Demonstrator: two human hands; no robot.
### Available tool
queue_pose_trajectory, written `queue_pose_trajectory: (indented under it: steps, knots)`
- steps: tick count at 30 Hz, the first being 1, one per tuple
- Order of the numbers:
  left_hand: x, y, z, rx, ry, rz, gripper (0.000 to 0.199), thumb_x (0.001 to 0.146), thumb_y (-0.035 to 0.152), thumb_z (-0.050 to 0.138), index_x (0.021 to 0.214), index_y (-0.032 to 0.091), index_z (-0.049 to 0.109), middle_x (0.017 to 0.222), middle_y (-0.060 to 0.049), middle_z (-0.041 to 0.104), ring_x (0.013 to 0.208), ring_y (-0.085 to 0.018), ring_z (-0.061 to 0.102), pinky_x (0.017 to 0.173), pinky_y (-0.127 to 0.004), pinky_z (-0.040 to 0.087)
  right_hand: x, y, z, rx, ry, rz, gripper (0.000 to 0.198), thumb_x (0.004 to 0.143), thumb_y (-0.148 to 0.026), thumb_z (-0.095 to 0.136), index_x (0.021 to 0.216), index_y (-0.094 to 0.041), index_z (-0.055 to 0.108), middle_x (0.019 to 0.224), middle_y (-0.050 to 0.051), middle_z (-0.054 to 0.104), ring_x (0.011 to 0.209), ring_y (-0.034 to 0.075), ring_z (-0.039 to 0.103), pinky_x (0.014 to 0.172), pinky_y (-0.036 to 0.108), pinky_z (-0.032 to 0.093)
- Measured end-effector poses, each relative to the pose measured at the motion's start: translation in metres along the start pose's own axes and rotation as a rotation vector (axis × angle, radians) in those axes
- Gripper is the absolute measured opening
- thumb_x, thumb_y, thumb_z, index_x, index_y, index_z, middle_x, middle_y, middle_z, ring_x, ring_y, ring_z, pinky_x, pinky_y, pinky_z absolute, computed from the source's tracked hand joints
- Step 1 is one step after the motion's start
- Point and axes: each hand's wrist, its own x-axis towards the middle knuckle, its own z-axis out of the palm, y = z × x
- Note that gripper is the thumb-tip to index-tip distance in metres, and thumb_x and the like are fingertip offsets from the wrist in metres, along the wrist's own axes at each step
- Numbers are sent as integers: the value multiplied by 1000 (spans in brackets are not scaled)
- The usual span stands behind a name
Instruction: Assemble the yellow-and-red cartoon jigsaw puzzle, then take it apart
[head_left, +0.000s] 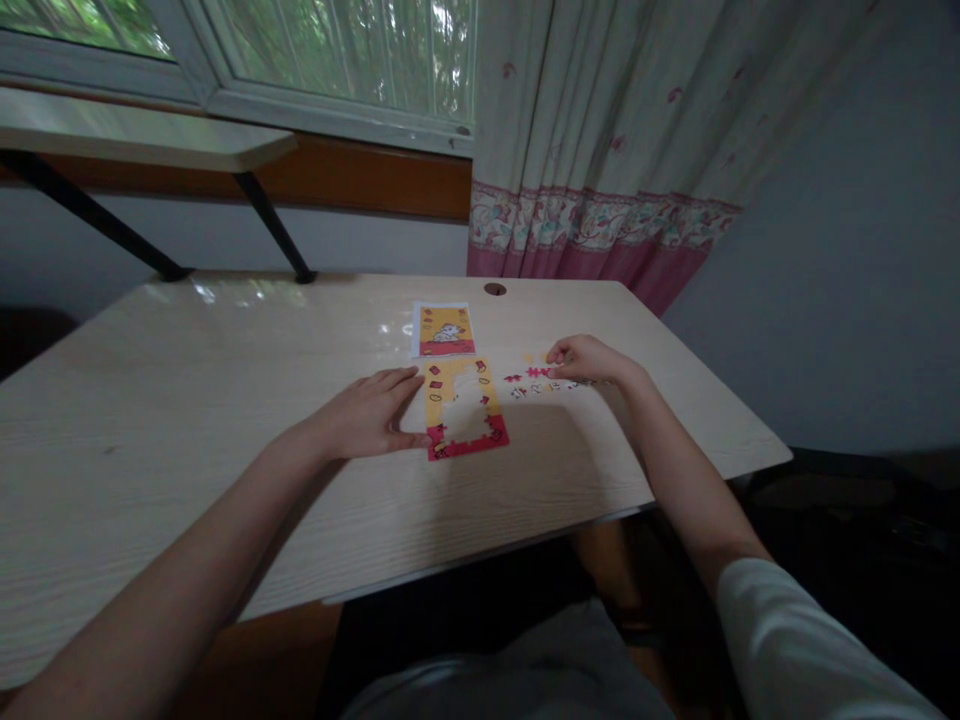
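Among puzzle pieces [533, 372], right grip [589, 357] nearly closed (hold unclear); left hand [367, 410] spread, thumb touching puzzle frame [466, 448].

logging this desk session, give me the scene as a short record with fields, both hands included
surface: pale wooden table
puzzle: yellow and red, border joined, gap in the middle
picture card: just beyond the puzzle, yellow and red with a white figure
loose pieces: right of the puzzle, some red, some pale
left hand's grip: open, against the puzzle's left side
right hand's grip: at the loose pieces; whether it holds one is too small to tell
background: window, patterned curtain
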Motion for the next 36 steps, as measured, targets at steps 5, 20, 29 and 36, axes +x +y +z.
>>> queue_pose_trajectory:
  steps: [5, 20, 29, 36]
  knots:
    - [0, -2, 2, 0, 5, 11, 98, 68, 79, 49, 142, 14, 41, 144, -19, 43, 129, -39, 42, 106, -51, 36, 5, 1, 5, -71, -79, -16, 19, 72, -20, 64, 88, -11, 68, 76, 4, 64, 61, 10, 50, 57, 20, 36]
    - [0, -2, 1, -33, 5, 0, 99, 67, 79, 51, 141, 14, 42, 144, -20, 42, 129, -41, 41, 105, -52, 36, 2, 3, 2, -26, -88, 1, 12, 68, -18, 64, 79, -14, 66, 71, 2, 64, 60, 10, 51, 56, 20, 36]
    - [1, -4, 2, 22, -10, 19, 99, 69, 80, 47, 142, 13, 39, 144, -21, 41, 128, -39, 42, 105, -50, 36, 1, 8, 2, 98, -56, -65, 15, 70, -15, 63, 85, -13, 64, 73, 2, 62, 63, 9, 51, 57, 20, 38]
    - [0, -1, 1, 8, -11, 17, 100, 70, 80, 47, 143, 13, 37, 144, -21, 41, 130, -40, 40, 105, -51, 36, -7, -51, 23, 497, -129, -201, 21, 80, -32, 62, 87, -12, 62, 70, 1, 61, 57, 7, 49, 53, 20, 36]
